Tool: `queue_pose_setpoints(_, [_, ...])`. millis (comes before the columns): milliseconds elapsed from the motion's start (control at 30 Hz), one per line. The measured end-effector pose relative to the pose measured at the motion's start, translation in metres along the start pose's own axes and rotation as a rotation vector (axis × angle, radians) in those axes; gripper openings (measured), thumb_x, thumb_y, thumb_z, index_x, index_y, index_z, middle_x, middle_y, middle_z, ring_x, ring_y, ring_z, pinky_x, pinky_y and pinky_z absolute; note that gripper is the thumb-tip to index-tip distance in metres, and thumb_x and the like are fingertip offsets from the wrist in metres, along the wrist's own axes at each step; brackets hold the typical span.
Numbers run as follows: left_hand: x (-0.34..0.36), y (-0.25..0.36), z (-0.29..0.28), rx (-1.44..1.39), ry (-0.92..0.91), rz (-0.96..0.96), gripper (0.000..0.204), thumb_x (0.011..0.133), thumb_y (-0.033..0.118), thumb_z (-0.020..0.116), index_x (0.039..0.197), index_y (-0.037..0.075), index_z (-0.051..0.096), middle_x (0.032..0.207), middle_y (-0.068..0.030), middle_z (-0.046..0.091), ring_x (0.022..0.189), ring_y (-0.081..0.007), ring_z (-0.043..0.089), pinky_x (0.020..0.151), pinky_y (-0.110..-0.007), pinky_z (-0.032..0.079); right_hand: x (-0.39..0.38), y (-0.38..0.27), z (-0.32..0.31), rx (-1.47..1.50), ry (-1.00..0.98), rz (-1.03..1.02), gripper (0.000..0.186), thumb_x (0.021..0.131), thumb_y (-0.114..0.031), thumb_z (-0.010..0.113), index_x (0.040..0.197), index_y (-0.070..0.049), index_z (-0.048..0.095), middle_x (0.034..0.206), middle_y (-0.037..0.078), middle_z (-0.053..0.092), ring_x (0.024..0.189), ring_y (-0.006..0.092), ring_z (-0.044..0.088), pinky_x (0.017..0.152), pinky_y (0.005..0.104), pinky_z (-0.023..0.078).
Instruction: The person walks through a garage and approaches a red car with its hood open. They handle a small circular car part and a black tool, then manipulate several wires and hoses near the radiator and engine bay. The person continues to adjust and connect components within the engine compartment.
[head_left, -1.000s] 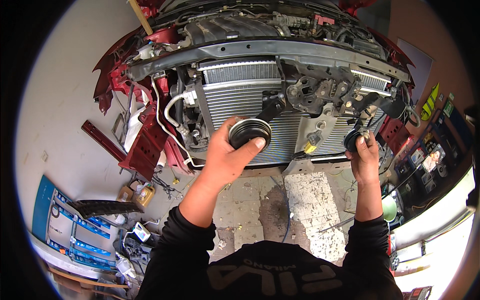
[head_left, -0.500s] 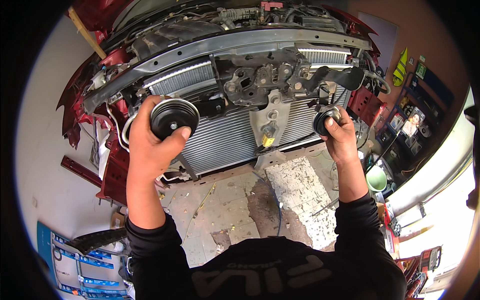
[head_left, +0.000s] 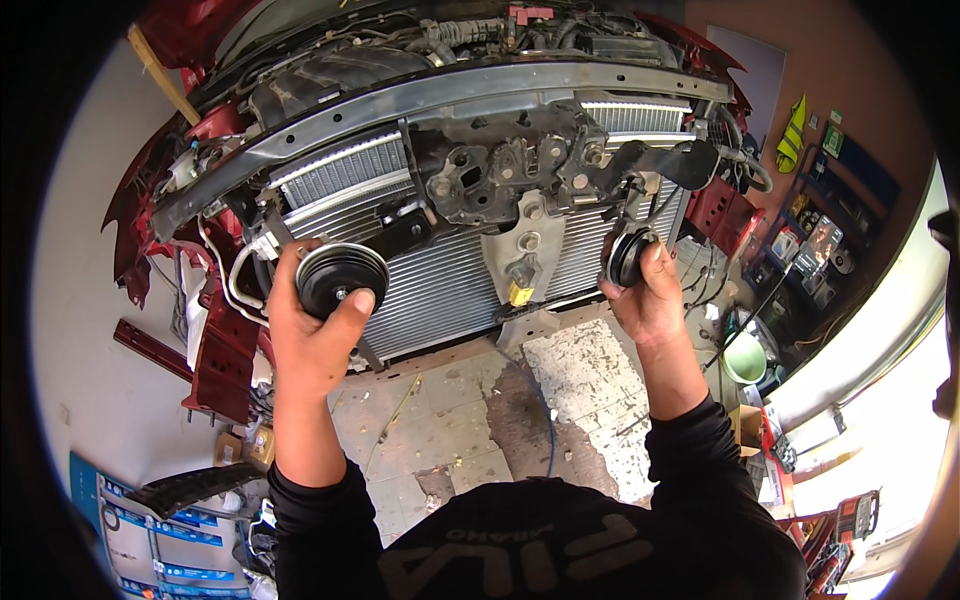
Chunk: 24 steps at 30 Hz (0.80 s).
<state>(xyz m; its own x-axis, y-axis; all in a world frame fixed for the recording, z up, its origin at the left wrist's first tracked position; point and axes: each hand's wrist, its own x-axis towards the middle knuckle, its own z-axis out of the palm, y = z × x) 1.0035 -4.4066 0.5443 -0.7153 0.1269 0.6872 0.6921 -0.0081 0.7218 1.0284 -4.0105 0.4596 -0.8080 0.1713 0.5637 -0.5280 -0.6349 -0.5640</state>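
My left hand (head_left: pixel 308 345) is closed around a round black car horn (head_left: pixel 335 272) with a ridged rim and a small bolt at its centre. It is held in front of the left part of the radiator (head_left: pixel 430 290), thumb across its face. My right hand (head_left: pixel 650 312) grips a second, smaller-looking black horn (head_left: pixel 627 258), turned more edge-on, below a bracket by the right part of the radiator. Whether that horn is fastened to the bracket cannot be made out. Between the hands stands the grey centre support (head_left: pixel 530 240), with a yellow-tipped part at its lower end.
The metal crossbeam (head_left: pixel 430 95) spans the opened red car front, with the latch plate (head_left: pixel 500 165) below it. A red rail (head_left: pixel 150 348) juts out at left. A green bowl (head_left: pixel 744 358) stands at right. A blue hose (head_left: pixel 552 430) runs over the worn floor.
My left hand has lowered its horn a little. My right hand has moved slightly left and down, and its horn is tilted more edge-on. The whole view has shifted a little.
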Motion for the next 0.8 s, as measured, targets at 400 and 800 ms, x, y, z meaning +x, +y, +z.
queue_pose_setpoints(400, [-0.025, -0.015, 0.021, -0.154, -0.018, 0.016, 0.042, 0.097, 0.011, 0.082, 0.130, 0.000, 0.058, 0.113, -0.0060, 0.076, 0.100, -0.0121, 0.070, 0.090, -0.029, 0.056, 0.000, -0.014, -0.020, -0.252, -0.043, -0.037, 0.053, 0.105, -0.034, 0.075, 0.148, -0.010, 0.055, 0.118, 0.003, 0.071, 0.096, 0.0150, 0.070, 0.073, 0.0322, 0.058])
queue_pose_setpoints(800, [-0.028, -0.033, 0.021, -0.108, -0.081, 0.083, 0.050, 0.095, 0.015, 0.084, 0.130, -0.003, 0.054, 0.107, -0.0129, 0.078, 0.093, -0.0152, 0.076, 0.082, -0.030, 0.059, 0.003, -0.015, 0.023, -0.576, 0.161, -0.006, 0.045, 0.108, -0.043, 0.068, 0.135, -0.008, 0.061, 0.107, 0.005, 0.070, 0.091, 0.0183, 0.067, 0.067, 0.0334, 0.051])
